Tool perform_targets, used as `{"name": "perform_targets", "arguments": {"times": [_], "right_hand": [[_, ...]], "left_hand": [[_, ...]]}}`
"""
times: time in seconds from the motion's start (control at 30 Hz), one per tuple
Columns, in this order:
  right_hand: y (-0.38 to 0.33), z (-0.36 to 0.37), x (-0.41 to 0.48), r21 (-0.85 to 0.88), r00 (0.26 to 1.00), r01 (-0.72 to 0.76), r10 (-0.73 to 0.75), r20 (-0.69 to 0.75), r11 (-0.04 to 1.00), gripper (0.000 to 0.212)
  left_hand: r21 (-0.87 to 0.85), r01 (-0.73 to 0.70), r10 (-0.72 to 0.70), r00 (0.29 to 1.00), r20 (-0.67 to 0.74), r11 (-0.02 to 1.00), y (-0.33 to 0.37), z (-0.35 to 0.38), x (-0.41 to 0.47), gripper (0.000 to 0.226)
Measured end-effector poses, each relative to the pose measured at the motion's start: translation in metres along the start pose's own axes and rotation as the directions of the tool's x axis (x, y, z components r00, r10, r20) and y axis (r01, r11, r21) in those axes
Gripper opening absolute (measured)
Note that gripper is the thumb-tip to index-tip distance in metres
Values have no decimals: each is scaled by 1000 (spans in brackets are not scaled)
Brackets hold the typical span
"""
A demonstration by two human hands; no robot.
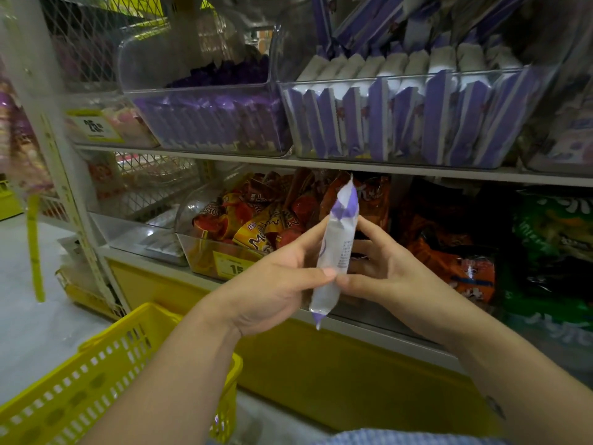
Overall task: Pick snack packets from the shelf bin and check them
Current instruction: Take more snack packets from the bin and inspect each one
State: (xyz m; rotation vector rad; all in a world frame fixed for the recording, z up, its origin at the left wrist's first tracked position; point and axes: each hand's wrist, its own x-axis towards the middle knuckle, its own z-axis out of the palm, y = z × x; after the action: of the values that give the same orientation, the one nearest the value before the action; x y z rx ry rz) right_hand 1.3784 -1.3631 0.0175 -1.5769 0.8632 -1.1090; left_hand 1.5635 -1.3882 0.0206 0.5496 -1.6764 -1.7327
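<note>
A white and purple snack packet [337, 248] stands upright between both hands, in front of the lower shelf. My left hand [276, 284] pinches its left edge with thumb and fingers. My right hand [388, 271] pinches the right edge the same way, thumb near the packet's lower half. Its printed back faces me. Above, a clear shelf bin [513, 155] holds several matching white and purple packets standing on edge.
A second clear bin [205, 91] of purple packets sits to the left on the upper shelf. The lower shelf carries a bin of orange and red snacks [253, 226] and dark orange and green bags [465, 252]. A yellow shopping basket [80, 380] hangs at lower left.
</note>
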Motion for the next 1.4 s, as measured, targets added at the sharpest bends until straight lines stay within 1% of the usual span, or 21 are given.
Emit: {"name": "perform_targets", "arguments": {"times": [0.13, 0.23, 0.3, 0.4, 0.5, 0.57, 0.6, 0.67, 0.73, 0.83, 0.9, 1.0, 1.1, 1.17, 1.23, 1.3, 1.4], "right_hand": [[0, 7, -1, -204, 995, 33, -51, -87, 979, 71], [4, 14, 0, -327, 977, 47, -112, -183, 944, 70], [5, 18, 1, -348, 965, 66, -149, -217, 935, 68], [7, 17, 2, -350, 944, 86, -189, -271, 933, 62], [5, 14, 4, -334, 929, 99, -207, -306, 937, 46], [3, 13, 3, -358, 926, 103, -221, -306, 928, 37], [2, 13, 3, -379, 924, 112, -237, -301, 919, 35], [1, 16, 2, -402, 912, 140, -276, -303, 905, 34], [1, 19, 1, -424, 898, 178, -322, -300, 888, 36], [0, 24, 0, -468, 888, 216, -372, -271, 857, 39], [0, 28, 0, -532, 884, 219, -397, -247, 818, 41], [0, 32, 0, -568, 880, 245, -427, -210, 786, 46], [-2, 28, -1, -551, 903, 239, -392, -177, 799, 53], [-5, 22, -2, -520, 925, 215, -344, -163, 827, 55], [-7, 18, -4, -485, 938, 200, -309, -156, 851, 55], [-8, 16, -5, -463, 938, 210, -311, -151, 861, 47], [-7, 14, -6, -401, 930, 244, -330, -162, 883, 29]], "left_hand": [[135, -29, 32, 999, -25, 990, -2, -1, 0, 62], [203, -73, 93, 992, -89, 977, -1, 2, 2, 42], [222, -122, 156, 977, -143, 967, 0, 3, 3, 36], [234, -170, 214, 960, -179, 957, 3, 2, 4, 37], [185, -236, 276, 931, -237, 954, 4, -5, 5, 40], [168, -280, 318, 903, -288, 945, 5, -8, 6, 46], [161, -298, 335, 889, -312, 941, 4, -9, 6, 53], [161, -304, 343, 869, -358, 939, 3, -9, 7, 65], [185, -280, 332, 857, -394, 942, 0, -6, 8, 79], [152, -248, 288, 877, -386, 957, -4, -2, 10, 93], [120, -244, 271, 889, -369, 962, -5, 1, 11, 97], [81, -239, 252, 889, -383, 968, -5, 2, 13, 81], [22, -270, 256, 880, -400, 963, -4, -2, 12, 71], [-30, -313, 271, 863, -427, 949, -2, -6, 12, 71], [-98, -359, 274, 837, -474, 928, 2, -13, 12, 79], [-141, -390, 268, 812, -519, 910, 4, -20, 11, 82], [-169, -390, 249, 809, -533, 905, 4, -28, 9, 67]]}}
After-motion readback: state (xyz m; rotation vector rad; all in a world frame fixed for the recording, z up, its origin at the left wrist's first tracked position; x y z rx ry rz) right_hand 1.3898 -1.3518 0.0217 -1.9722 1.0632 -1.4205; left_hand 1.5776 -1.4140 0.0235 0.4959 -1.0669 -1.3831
